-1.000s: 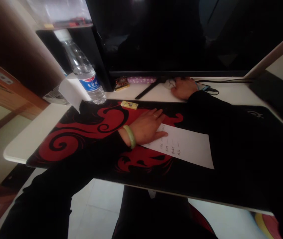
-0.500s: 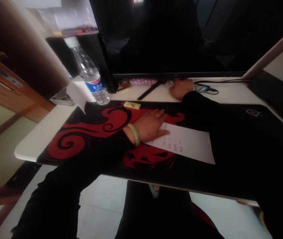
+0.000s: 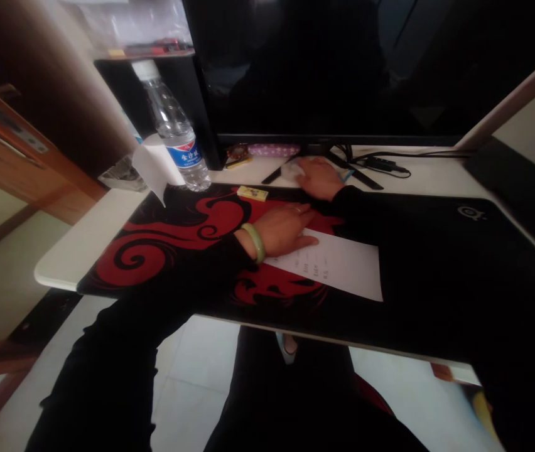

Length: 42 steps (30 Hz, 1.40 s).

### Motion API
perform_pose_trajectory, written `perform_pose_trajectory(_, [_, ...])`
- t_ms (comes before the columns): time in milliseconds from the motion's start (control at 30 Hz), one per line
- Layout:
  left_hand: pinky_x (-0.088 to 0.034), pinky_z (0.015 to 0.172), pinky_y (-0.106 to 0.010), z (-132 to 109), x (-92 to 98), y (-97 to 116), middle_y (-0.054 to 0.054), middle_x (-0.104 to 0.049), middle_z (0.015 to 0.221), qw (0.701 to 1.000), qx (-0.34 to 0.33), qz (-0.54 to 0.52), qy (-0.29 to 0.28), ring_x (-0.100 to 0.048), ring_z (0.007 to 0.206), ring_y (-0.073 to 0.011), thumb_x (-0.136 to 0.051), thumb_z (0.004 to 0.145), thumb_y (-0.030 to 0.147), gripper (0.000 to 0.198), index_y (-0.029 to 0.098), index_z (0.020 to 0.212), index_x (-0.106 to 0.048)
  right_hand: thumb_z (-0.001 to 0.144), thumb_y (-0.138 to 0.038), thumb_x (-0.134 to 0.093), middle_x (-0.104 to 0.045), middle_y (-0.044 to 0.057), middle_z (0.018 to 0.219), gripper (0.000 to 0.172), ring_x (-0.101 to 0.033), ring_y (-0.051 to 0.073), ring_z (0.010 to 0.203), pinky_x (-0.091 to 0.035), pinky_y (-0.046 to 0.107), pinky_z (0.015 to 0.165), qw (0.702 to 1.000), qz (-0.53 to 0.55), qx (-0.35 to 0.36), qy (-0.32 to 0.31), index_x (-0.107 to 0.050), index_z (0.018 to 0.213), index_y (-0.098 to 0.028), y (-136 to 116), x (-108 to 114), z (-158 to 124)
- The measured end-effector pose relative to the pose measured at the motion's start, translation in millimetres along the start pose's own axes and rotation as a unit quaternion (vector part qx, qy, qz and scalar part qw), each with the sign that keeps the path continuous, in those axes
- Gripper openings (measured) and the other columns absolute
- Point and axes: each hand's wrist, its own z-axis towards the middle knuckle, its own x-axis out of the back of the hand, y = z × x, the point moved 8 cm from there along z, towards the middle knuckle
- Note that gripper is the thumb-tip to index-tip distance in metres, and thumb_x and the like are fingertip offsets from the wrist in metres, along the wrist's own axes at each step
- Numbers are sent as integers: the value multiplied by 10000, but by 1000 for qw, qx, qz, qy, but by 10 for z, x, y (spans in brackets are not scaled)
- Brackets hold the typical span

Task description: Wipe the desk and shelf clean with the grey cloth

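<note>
My left hand (image 3: 281, 230), with a pale green bangle on the wrist and a ring on one finger, lies flat on the left edge of a white handwritten sheet of paper (image 3: 338, 263). The sheet rests on a black and red desk mat (image 3: 154, 251). My right hand (image 3: 319, 179) is on the white desk strip (image 3: 418, 179) behind the mat, cupped over a small white wad, probably cloth or tissue (image 3: 293, 169). Its fingers partly hide the wad.
A water bottle (image 3: 178, 141) with a blue label stands at the mat's far left corner, beside a folded white paper (image 3: 154, 169). A small yellow box (image 3: 252, 193) lies on the mat. Black cables (image 3: 380, 166) and a dark monitor (image 3: 296, 63) stand behind.
My right hand has slid left along the desk strip, bringing the white wad with it. My left hand stays on the sheet, and the whole view has shifted slightly with my head.
</note>
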Motion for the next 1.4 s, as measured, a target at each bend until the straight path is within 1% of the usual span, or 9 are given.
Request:
perform_pose_trajectory(133, [-459, 1275, -448, -41, 99, -73, -183, -591, 1662, 999, 8, -36, 19, -591, 1515, -322, -547, 1131, 416, 550, 100, 1578, -597, 1045, -498, -583, -734, 91, 1494, 540, -663, 357, 1387, -514, 521, 1217, 986, 116, 96, -71, -711, 1501, -239, -119, 123, -274])
perform_pose_trajectory(400, [-556, 1160, -465, -43, 165, -213, -149, -726, 1458, 992, 45, -73, 89, -696, 1337, -312, -566, 1097, 362, 402, 140, 1384, -739, 1028, -615, -576, -711, 69, 1545, 618, -637, 402, 1451, -532, 584, 1209, 996, 47, 69, 26, -732, 1521, -277, 323, 342, -804])
perform_pose_trajectory(567, [-475, 1288, -499, -43, 215, -358, -142, -542, 1698, 972, 65, -126, 187, -590, 1506, -318, -625, 1050, 305, 507, 187, 1544, -630, 1105, -559, -409, -804, 53, 1360, 553, -705, 378, 1343, -570, 561, 1133, 996, 43, 59, 44, -815, 1390, -317, 135, 502, -860])
perform_pose_trajectory(700, [-446, 1318, -496, -76, 351, -421, -140, -469, 1760, 930, 39, -179, 318, -484, 1598, -314, -672, 993, 262, 725, 169, 1679, -455, 1119, -548, -381, -754, 11, 1456, 536, -641, 387, 1438, -535, 637, 1168, 991, 63, 100, 59, -765, 1460, -393, -211, 697, -1009])
perform_pose_trajectory(900, [-584, 1054, -488, -171, 525, -493, -48, -793, 1158, 894, 43, -221, 388, -703, 1113, -262, -598, 1075, 414, 263, 263, 1191, -779, 1106, -542, -451, -804, 39, 1313, 441, -713, 374, 1300, -554, 597, 1145, 971, 128, 145, 142, -820, 1285, -381, -469, 891, -1205])
perform_pose_trajectory(1033, [-575, 904, -434, -321, 709, -466, -50, -737, 953, 844, 13, -252, 472, -699, 987, -243, -628, 1072, 528, 351, 231, 907, -715, 1045, -599, -584, -804, 70, 1174, 405, -753, 362, 1107, -619, 544, 982, 974, 173, 79, 127, -790, 1253, -319, -362, 844, -1146])
perform_pose_trajectory(1200, [-473, 610, -329, -387, 742, -538, 44, -569, 662, 744, 43, -458, 485, -600, 627, -163, -656, 1089, 470, 288, 266, 891, -614, 944, -703, -703, -802, 78, 1211, 503, -738, 378, 1150, -598, 573, 1057, 967, 230, 100, 51, -807, 1180, -271, -372, 680, -1079])
perform_pose_trajectory(1333, [-503, 598, -312, -358, 616, -695, 58, -560, 673, 632, 122, -606, 468, -626, 610, -139, -656, 1093, 298, 284, 269, 830, -555, 983, -650, -694, -833, 41, 1127, 422, -746, 354, 1218, -555, 577, 1178, 912, 396, 81, 70, -832, 1025, -254, -267, 748, -1079])
perform_pose_trajectory(1400, [-603, 743, -342, -284, 531, -740, 49, -633, 759, 610, 139, -648, 433, -698, 696, -139, -636, 1106, 270, 249, 259, 864, -577, 958, -511, -784, -843, 35, 1179, 264, -740, 349, 1276, -537, 553, 1235, 865, 489, 68, 91, -844, 980, -255, -246, 853, -1089])
